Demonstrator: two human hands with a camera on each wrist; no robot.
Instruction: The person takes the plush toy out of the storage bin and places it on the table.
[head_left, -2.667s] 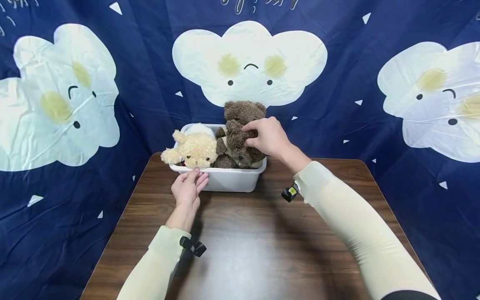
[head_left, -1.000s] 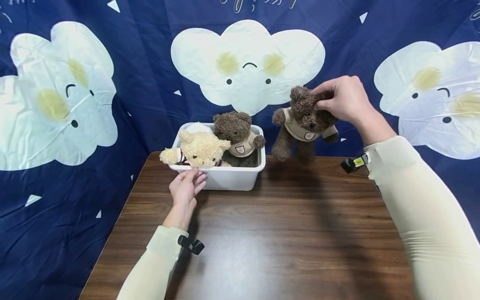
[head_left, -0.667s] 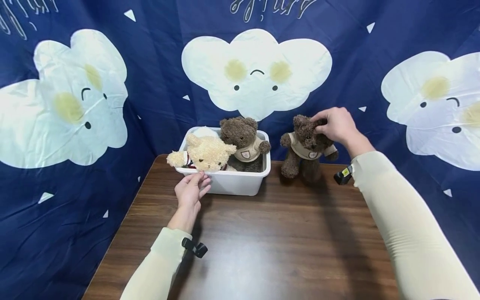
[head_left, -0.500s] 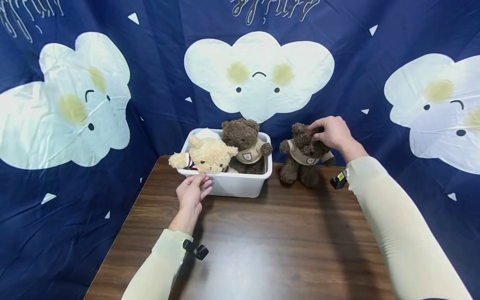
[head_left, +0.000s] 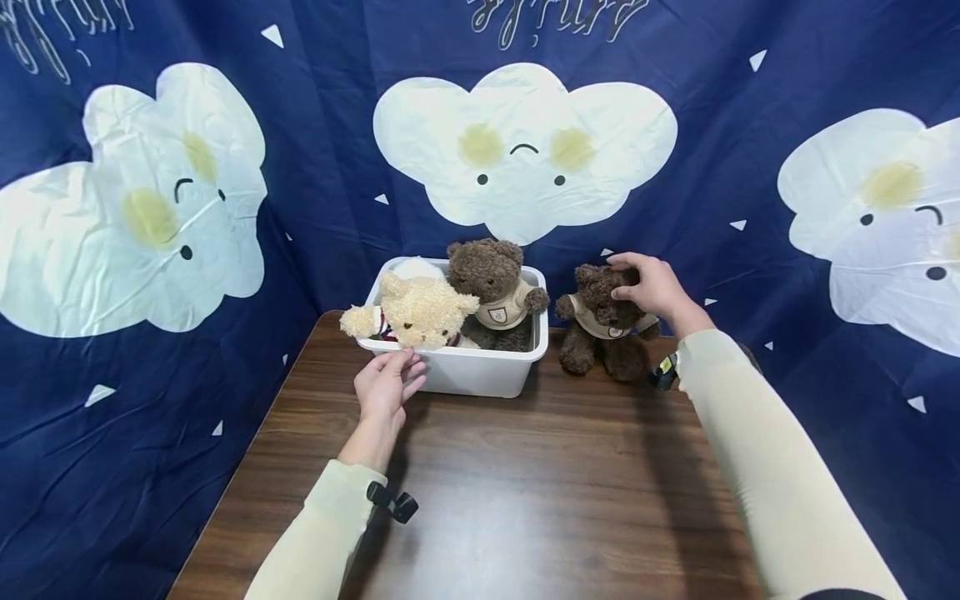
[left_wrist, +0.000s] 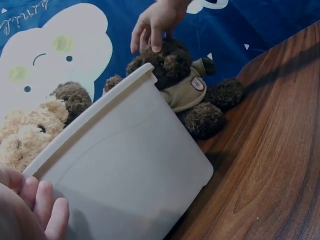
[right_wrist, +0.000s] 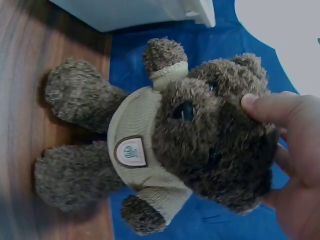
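My right hand (head_left: pixel 654 290) grips the head of a brown teddy bear (right_wrist: pixel 210 130) in a beige sweater with a badge. The bear sits on the table, right of a white plastic tub (head_left: pixel 480 372). The right wrist view shows the thumb on the front of its head and fingers round behind. My left hand (head_left: pixel 382 387) pinches the tub's front rim, its fingers along the outside wall. Inside the tub are a cream plush bear (head_left: pixel 427 310), leaning over the front rim, and a second brown teddy bear (head_left: pixel 487 273) in a similar sweater.
Something round and white (head_left: pixel 417 268) shows behind the cream bear in the tub. A wood-grain table (head_left: pixel 480 483) stretches in front. Blue cloth (head_left: pixel 330 192) with cloud faces hangs round the back and sides.
The right hand has lifted the brown teddy bear out of the tub, carried it right and lowered it onto the table. The left hand has stayed at the tub's rim.
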